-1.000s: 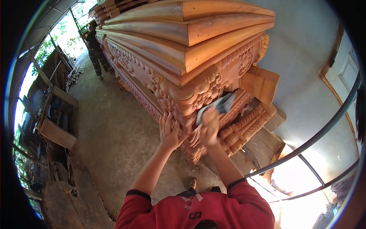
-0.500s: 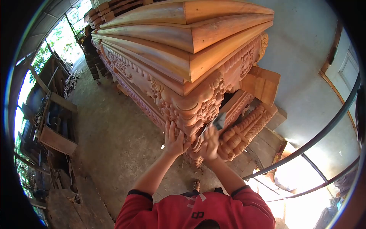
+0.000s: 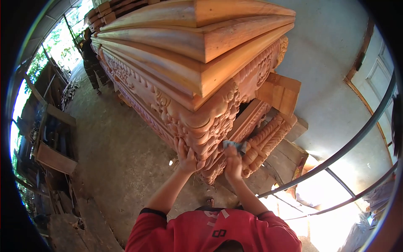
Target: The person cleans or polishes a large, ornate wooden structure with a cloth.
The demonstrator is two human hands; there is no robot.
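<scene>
A large piece of carved wooden furniture (image 3: 178,107) fills the middle of the head view, its corner pointing toward me. My left hand (image 3: 187,160) grips the lower carved corner, fingers along its left face and thumb toward the right. On the other side of that corner, my right hand (image 3: 233,166) is closed on a grey folded sheet that looks like sandpaper (image 3: 236,145). The sheet is against or very near the carving below the opening; exact contact cannot be made out. Some fingertips of my right hand are blurred.
A carved wooden post (image 3: 268,145) lies angled to the right of my right hand, under a wooden block (image 3: 278,93). A curved dark metal rail (image 3: 336,161) crosses the right side. A wooden crate (image 3: 56,157) stands left. Another person (image 3: 90,63) is at the far left.
My right hand has shifted, and the grey sheet now lies flatter and lower across the fingertips. My left hand stays on the corner. The whole view has moved slightly.
</scene>
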